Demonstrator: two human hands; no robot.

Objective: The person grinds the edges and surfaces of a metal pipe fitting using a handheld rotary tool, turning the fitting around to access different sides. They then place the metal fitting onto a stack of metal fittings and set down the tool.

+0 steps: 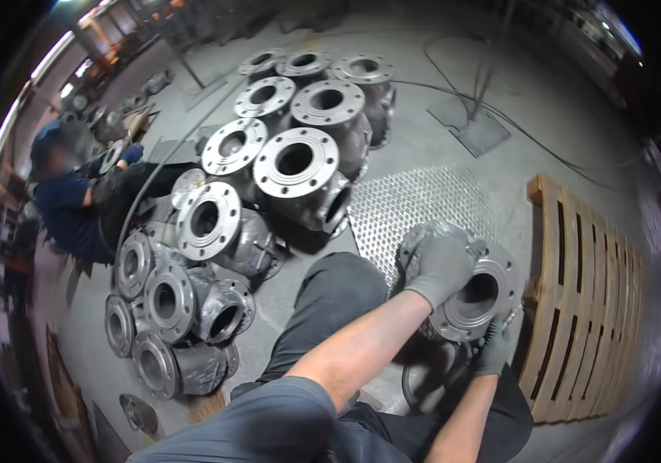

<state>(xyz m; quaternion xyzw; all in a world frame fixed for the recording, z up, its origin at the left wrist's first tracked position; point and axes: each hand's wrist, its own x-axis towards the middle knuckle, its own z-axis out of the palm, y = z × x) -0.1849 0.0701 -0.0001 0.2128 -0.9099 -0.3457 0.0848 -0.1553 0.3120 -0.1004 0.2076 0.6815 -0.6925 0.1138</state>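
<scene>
A grey cast-metal flanged valve body [505, 272] lies in front of me, its round bolt-hole flange and dark bore facing up toward me. My left hand [443, 270], in a grey glove, is closed over the body beside the flange. At the flange's near right rim is my right hand [492, 349], also gloved, with its fingers curled. Whatever is in those fingers is hidden; a dark shape and a black hose or cable [407, 383] show beside it, between my legs. Beneath the valve body spreads a raised-pattern metal plate [415, 202].
Several similar flanged valve bodies [296, 162] stand in rows ahead and to the left. A wooden pallet [577, 309] lies close on my right. At the left sits another person [76, 193] in dark clothes with blue gloves. Cables run by a stand base [469, 127] farther off.
</scene>
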